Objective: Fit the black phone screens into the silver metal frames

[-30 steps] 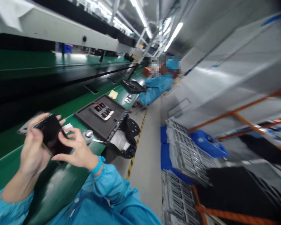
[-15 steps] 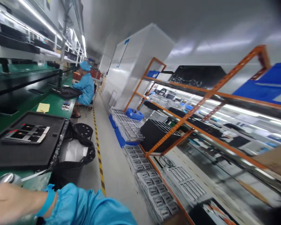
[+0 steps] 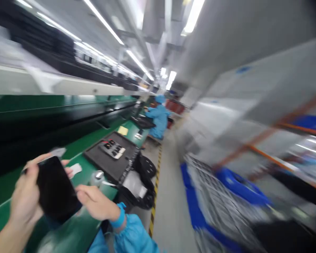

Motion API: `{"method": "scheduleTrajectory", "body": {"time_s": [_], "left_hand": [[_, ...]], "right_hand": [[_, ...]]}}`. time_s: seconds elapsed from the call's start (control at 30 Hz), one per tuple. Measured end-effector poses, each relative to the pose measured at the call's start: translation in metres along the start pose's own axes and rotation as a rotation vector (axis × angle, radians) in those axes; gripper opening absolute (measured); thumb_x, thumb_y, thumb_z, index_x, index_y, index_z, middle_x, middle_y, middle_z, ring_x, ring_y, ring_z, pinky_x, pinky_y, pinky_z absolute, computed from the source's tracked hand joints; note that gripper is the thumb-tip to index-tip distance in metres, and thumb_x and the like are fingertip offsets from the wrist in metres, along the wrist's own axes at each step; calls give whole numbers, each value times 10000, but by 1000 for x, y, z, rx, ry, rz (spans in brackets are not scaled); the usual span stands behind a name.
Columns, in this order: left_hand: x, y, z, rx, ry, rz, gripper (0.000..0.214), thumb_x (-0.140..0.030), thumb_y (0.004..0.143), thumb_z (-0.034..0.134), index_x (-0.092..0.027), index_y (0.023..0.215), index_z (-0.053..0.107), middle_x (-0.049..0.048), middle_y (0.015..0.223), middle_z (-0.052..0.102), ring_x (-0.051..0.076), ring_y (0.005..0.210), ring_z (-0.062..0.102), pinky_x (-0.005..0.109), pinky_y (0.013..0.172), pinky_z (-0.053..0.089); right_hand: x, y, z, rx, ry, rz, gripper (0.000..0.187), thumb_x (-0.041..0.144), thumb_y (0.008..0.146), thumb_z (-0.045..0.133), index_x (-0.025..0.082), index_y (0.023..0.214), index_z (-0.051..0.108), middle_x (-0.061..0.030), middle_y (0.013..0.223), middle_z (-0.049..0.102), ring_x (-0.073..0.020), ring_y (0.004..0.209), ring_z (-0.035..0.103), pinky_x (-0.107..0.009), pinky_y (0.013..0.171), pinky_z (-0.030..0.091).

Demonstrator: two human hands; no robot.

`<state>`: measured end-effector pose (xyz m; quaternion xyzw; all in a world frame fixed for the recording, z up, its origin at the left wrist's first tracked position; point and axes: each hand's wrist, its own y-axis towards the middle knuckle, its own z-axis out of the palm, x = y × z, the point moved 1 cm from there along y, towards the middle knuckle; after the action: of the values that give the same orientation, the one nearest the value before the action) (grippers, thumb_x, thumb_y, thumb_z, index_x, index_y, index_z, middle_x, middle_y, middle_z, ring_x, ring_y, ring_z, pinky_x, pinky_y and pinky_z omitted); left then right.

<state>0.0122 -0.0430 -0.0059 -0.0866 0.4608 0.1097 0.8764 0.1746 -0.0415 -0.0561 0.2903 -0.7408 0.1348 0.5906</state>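
I've got this black-screened phone (image 3: 55,189) above the green desk (image 3: 80,230), my left fingers (image 3: 32,175) wrapped round it, right fingers (image 3: 84,193) by its edge (can't tell if pinching), probably edge work, so next calls for a steady hold.

Strip lights (image 3: 195,15) glow over grey floor (image 3: 171,196), a yellow-black line (image 3: 155,196) and, blurred, apparently orange shelving (image 3: 272,159).

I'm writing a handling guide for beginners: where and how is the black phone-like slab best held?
Probably by its two long edges, from the left and behind, as the left hand does: the black phone-like slab looks thin and flat, and this leaves its broad dark face mostly bare. The right hand is at the lower right edge.
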Motion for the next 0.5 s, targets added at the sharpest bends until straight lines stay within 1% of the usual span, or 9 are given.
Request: {"method": "scheduleTrajectory", "body": {"time_s": [0.03, 0.1, 0.17, 0.23, 0.33, 0.4, 0.5], "left_hand": [[-10, -4, -8, -55, -53, -24, 433, -620, 941, 662, -261, 1182, 664, 68, 917, 822, 259, 656, 783, 389, 577, 685], [-24, -6, -14, -25, -161, -49, 391, -558, 1027, 562, -231, 1232, 617, 104, 936, 814, 245, 661, 781, 385, 610, 685], [-31, -3, -18, 14, -227, -36, 382, -534, 1071, 485, -227, 1274, 587, 113, 954, 803, 239, 691, 784, 381, 640, 683], [-32, -2, -20, 17, -255, -22, 385, -528, 1091, 435, -237, 1297, 580, 112, 974, 795, 231, 710, 782, 378, 660, 680], [-29, -2, -22, -21, -264, 0, 370, -511, 1103, 405, -244, 1288, 583, 108, 971, 790, 223, 694, 773, 366, 636, 671], [-26, -1, -21, -37, -257, 15, 358, -502, 1102, 412, -244, 1278, 585, 105, 947, 788, 227, 677, 768, 355, 590, 660], [-21, 2, -17, -61, -250, 79, 336, -493, 1096, 432, -235, 1233, 596, 103, 924, 788, 230, 671, 766, 349, 576, 657]], "right_hand": [[0, -5, 3, 119, 36, 30, 793, 932, 916, 316, 199, 813, 601, -41, 762, 668, -156, 668, 634, -266, 654, 542], [-1, -10, 8, 193, 35, 31, 779, 891, 957, 300, 211, 691, 573, -25, 618, 614, -150, 578, 603, -270, 618, 524], [-2, -12, 14, 188, 18, -5, 754, 836, 997, 313, 220, 639, 561, -16, 554, 582, -148, 551, 589, -274, 619, 510], [-4, -12, 22, 184, 38, -40, 729, 803, 1011, 347, 229, 602, 535, -3, 505, 542, -139, 509, 560, -272, 581, 478], [-13, -7, 32, 157, 114, -43, 742, 840, 975, 384, 250, 526, 431, 24, 430, 434, -115, 411, 451, -268, 472, 388], [-21, -3, 37, 115, 155, -23, 762, 889, 935, 375, 262, 502, 383, 32, 406, 390, -109, 381, 407, -274, 440, 356], [-29, 3, 44, 119, 203, 6, 765, 922, 874, 449, 254, 501, 437, 14, 421, 454, -125, 398, 470, -282, 455, 408]]}}
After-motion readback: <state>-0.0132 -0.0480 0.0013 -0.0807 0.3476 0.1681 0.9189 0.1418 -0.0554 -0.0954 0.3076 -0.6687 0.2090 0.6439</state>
